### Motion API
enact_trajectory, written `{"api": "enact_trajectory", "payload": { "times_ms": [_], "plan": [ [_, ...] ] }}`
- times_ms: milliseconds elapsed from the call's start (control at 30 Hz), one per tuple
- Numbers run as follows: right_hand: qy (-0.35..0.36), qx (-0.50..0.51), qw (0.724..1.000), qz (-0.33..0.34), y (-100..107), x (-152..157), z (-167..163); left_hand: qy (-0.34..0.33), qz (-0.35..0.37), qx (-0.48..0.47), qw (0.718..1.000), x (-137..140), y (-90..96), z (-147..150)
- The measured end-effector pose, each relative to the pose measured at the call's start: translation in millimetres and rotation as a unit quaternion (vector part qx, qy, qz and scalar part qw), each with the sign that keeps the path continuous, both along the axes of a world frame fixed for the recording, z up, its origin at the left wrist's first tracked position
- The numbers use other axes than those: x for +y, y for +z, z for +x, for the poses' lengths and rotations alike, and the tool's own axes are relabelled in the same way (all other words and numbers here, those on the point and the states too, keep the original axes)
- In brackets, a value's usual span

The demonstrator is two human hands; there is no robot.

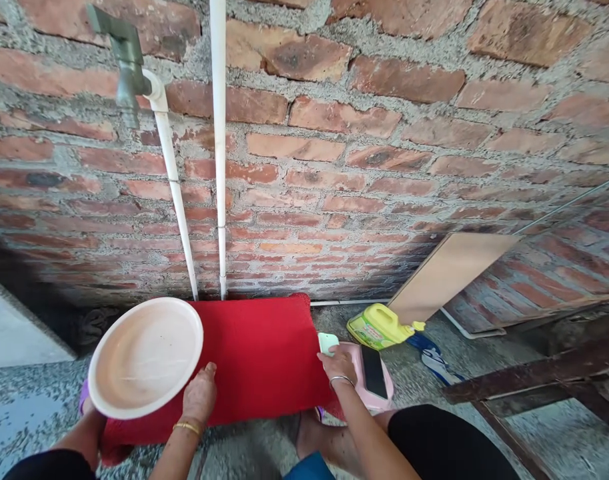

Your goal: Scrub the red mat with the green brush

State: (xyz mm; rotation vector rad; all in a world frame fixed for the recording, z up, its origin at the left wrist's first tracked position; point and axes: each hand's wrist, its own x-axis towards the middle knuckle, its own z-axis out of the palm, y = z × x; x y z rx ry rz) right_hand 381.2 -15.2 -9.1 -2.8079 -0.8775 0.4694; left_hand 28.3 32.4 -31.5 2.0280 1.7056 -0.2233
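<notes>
A red cloth covers a low, flat surface in front of me. My left hand, with a gold-coloured bracelet at the wrist, is curled closed over it, close to the right rim of a pale pink basin. What lies under its fingers is hidden. The basin rests on the left end of the cloth and holds no visible objects. My right hand has its fingers on a pale green rounded block, perhaps soap, at the cloth's right edge. A black phone lies on a pink stool beside that hand.
A yellow jug lies tilted by the stool, near a blue-and-white slipper. A tan board leans on the brick wall. White pipes and a tap stand behind. A dark wooden frame is at right.
</notes>
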Motion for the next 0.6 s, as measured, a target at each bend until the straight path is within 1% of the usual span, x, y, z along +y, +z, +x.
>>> {"api": "enact_trajectory", "payload": {
  "times_ms": [67, 100, 200, 233, 300, 367, 400, 467, 533, 600],
  "plan": [
    [0.008, -0.005, 1.000, 0.013, 3.2, -4.2, -9.5, -0.005, 0.015, -0.002, 1.000, 0.9, 3.1, 1.4],
    [0.030, -0.003, 0.999, 0.032, 2.6, -5.0, -22.0, -0.005, 0.023, -0.001, 1.000, 0.7, 3.7, 2.2],
    [0.144, 0.030, 0.985, 0.089, -8.2, -5.5, -80.1, -0.009, 0.023, 0.009, 1.000, -1.8, 1.9, 3.3],
    [0.187, 0.046, 0.977, 0.094, -13.7, -6.0, -101.7, -0.014, 0.017, 0.012, 1.000, -3.1, 0.5, 3.0],
    [0.264, 0.061, 0.959, 0.081, -24.6, -8.2, -139.5, -0.023, 0.001, 0.023, 0.999, -5.9, -2.7, 0.7],
    [0.311, 0.068, 0.946, 0.054, -31.9, -11.1, -161.8, -0.021, -0.019, 0.034, 0.999, -8.1, -5.7, -3.4],
    [0.319, 0.069, 0.944, 0.043, -33.5, -12.4, -165.4, -0.016, -0.028, 0.037, 0.999, -8.8, -7.0, -5.9],
    [0.308, 0.067, 0.948, 0.030, -32.2, -14.6, -157.5, -0.005, -0.041, 0.038, 0.998, -9.5, -9.0, -11.2],
    [0.266, 0.056, 0.962, 0.023, -26.3, -17.6, -133.3, 0.002, -0.049, 0.035, 0.998, -9.2, -10.2, -15.9],
    [0.214, 0.041, 0.976, 0.012, -18.0, -23.4, -99.6, 0.005, -0.058, 0.034, 0.998, -8.3, -10.6, -18.9]
  ]
}}
